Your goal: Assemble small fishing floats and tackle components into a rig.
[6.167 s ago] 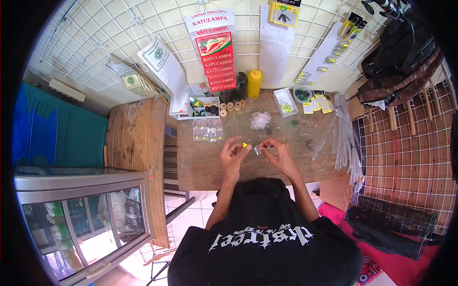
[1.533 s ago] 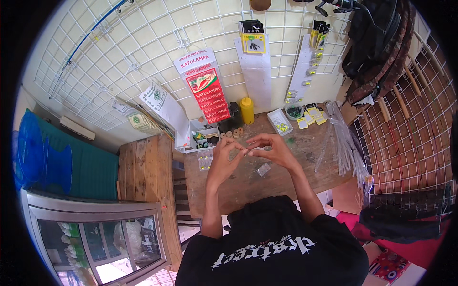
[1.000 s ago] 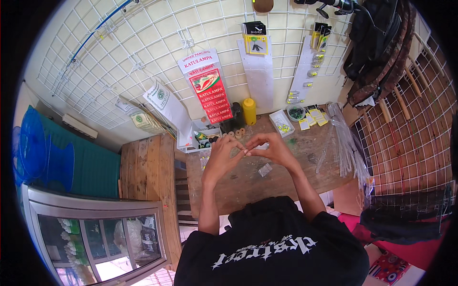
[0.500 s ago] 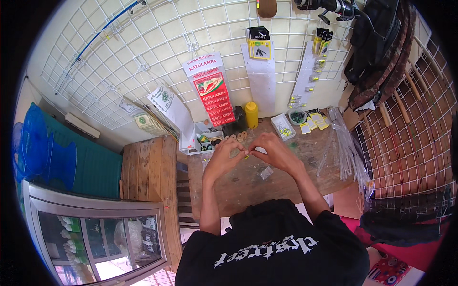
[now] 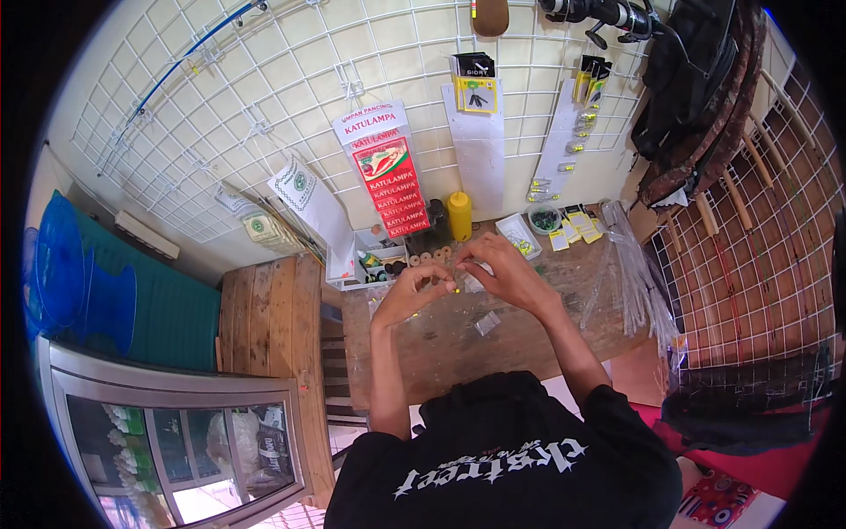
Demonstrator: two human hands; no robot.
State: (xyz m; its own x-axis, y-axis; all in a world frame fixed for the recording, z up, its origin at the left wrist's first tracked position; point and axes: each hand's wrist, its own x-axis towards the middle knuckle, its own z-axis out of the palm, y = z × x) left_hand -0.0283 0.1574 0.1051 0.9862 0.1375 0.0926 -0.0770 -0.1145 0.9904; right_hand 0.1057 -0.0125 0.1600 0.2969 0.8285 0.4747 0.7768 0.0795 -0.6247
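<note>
Over the middle of the wooden table (image 5: pixel 423 353), my left hand (image 5: pixel 407 295) is closed in a pinch. A tiny yellow piece (image 5: pixel 457 290) shows right at its fingertips; its kind is too small to tell. My right hand (image 5: pixel 504 271) is also pinched, its fingertips slightly above and to the right of the left ones. Whatever lies between the right fingers cannot be made out. A small clear plastic bag (image 5: pixel 486 323) lies on the table below both hands, and another clear piece of plastic (image 5: pixel 473 284) shows partly beneath the right hand.
Along the back stand a white tray (image 5: pixel 518 236) with small yellow-green items, a round tub (image 5: pixel 545 218), a yellow squeeze bottle (image 5: pixel 460 217) and a compartment box (image 5: pixel 357 280). Long clear plastic sleeves (image 5: pixel 636 273) lie at the right. Red packets (image 5: pixel 390 187) hang on the white wire grid.
The fingertips, close together before, have drawn apart: the right ones are now higher, away from the left. The small yellow piece shows more plainly at the left fingertips. The view has shifted slightly.
</note>
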